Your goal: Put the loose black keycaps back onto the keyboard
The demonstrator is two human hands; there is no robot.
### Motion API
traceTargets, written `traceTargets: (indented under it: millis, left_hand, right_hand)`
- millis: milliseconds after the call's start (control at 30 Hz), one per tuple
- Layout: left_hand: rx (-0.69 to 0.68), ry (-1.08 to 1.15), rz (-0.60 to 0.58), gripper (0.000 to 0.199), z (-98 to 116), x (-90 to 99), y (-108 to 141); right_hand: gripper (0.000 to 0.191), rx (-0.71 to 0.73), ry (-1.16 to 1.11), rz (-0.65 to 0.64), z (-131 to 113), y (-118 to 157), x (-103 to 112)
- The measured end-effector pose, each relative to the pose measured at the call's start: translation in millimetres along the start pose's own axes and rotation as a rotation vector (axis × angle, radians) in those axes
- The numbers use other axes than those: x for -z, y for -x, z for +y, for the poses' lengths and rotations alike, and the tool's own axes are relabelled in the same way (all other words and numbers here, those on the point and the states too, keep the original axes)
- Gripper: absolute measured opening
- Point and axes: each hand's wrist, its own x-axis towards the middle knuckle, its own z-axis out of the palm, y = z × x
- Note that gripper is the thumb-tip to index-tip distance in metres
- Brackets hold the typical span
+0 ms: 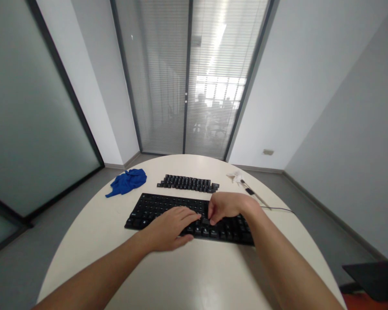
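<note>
A black computer keyboard (155, 206) lies on the table, its upper left part showing bare key sockets where keycaps are off. My left hand (174, 226) rests flat across the keyboard's middle, fingers stretched out and holding nothing. My right hand (224, 206) is bent down over the right part, thumb and fingers pinched at a dark keycap (206, 221). The hand hides part of that keycap and the keys behind it. Beyond the keyboard, loose black keycaps (189, 183) stand in several neat rows.
A crumpled blue cloth (127, 181) lies at the table's left. On the right are a crumpled white tissue or cloth (236, 177), a thin brush-like tool (255, 193) and a dark cable (280, 209). The round cream table (168, 275) has a curved edge. A dark chair part (375, 277) shows lower right.
</note>
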Motion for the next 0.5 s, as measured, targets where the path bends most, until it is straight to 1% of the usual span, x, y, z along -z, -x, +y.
traceTargets:
  millis: [267, 500]
  left_hand:
    - [-0.011, 0.0, 0.01, 0.055, -0.2, -1.3, -0.4]
    - [-0.034, -0.008, 0.013, 0.051, 2.2, 1.9, -1.0]
  right_hand:
    - [0.034, -0.038, 0.049, 0.025, -6.1, -0.2, -1.6]
    - [0.034, -0.056, 0.104, 0.031, -17.4, 1.5, -1.7]
